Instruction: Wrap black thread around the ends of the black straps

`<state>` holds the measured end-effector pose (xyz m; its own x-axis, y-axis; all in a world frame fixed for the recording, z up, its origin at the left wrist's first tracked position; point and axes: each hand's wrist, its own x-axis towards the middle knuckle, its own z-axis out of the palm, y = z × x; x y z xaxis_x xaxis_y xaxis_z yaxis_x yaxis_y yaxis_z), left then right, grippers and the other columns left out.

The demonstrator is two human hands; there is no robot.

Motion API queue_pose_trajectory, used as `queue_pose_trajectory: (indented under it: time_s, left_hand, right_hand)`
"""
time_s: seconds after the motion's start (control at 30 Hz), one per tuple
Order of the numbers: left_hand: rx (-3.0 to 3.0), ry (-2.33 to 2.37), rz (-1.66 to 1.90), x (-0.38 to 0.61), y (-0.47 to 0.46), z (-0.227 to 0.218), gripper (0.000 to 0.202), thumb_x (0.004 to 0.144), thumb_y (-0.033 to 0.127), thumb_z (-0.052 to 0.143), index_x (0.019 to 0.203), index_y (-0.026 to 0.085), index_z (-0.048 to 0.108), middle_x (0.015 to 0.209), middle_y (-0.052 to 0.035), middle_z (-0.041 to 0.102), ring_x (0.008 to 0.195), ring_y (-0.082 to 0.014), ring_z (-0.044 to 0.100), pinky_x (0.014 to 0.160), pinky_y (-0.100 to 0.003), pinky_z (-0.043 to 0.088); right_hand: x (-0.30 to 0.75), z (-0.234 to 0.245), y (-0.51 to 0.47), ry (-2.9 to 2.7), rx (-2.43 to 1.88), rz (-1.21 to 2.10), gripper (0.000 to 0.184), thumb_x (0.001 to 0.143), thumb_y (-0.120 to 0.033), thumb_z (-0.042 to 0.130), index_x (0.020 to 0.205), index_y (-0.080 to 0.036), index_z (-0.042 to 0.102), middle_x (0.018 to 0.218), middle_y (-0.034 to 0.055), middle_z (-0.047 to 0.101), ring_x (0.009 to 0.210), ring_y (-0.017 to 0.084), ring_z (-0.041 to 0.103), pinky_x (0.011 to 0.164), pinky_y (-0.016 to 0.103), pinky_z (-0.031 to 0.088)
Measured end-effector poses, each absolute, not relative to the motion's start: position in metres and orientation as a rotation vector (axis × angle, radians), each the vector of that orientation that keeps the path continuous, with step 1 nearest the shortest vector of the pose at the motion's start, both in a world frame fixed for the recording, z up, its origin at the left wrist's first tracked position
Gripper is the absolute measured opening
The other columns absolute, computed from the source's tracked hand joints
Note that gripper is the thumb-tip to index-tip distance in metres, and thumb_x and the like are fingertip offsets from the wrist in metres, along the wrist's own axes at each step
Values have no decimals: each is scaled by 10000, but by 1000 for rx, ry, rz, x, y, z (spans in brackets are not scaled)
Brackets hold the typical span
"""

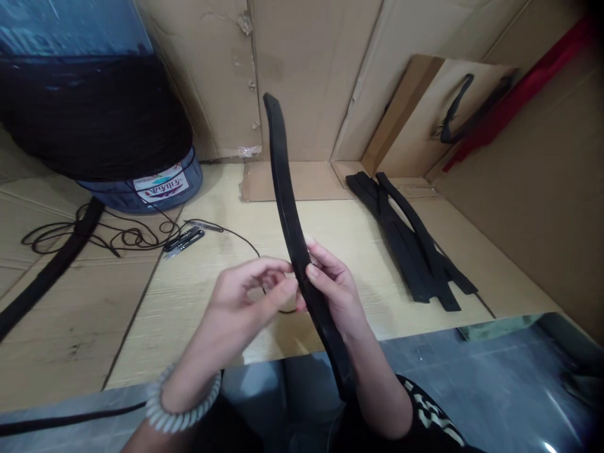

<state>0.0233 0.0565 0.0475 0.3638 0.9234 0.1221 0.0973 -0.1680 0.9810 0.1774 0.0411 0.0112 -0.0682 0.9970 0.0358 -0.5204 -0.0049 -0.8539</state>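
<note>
A long black strap, rubber or leather, stands curved upward from below the table's front edge. My right hand grips it at mid-length, fingers wrapped around it. My left hand, with a pale coiled band on its wrist, sits just beside the strap with its fingers curled inward. A thin black cord runs across the wooden table to beneath my left hand. I cannot tell whether those fingers pinch the cord.
Small black-handled snips lie beside loose cord loops. Several black straps lie piled at right. A large black cord spool sits on a blue base at back left, with a wide black strip at left. Cardboard walls surround the table.
</note>
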Motion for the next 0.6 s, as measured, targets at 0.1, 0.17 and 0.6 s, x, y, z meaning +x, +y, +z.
queue_pose_trajectory:
  time_s: [0.1, 0.17, 0.6]
  left_hand:
    - [1454, 1059, 1094, 40, 41, 34, 201, 782, 342, 697, 879, 169, 666, 759, -8, 650, 663, -91, 582, 628, -193, 493]
    - [1318, 1137, 1208, 49, 35, 23, 205, 788, 361, 698, 878, 180, 670, 778, 2, 649, 678, -73, 573, 625, -158, 483]
    - [547, 816, 1360, 77, 20, 8, 282, 772, 436, 711, 726, 167, 641, 666, 35, 586, 602, -28, 541, 570, -92, 457]
  right_hand:
    - [171, 11, 42, -998, -869, 1146, 382, 783, -235, 694, 1154, -323, 674, 642, -48, 427, 556, 35, 446, 521, 144, 423]
    - [167, 10, 42, -1117, -886, 978, 418, 800, -202, 660, 1199, -325, 649, 637, -44, 402, 573, 48, 401, 519, 155, 393]
    - [160, 7, 39, -1452, -888, 491, 585, 853, -90, 579, 1357, -373, 487, 796, -27, 557, 656, 84, 466, 531, 218, 409]
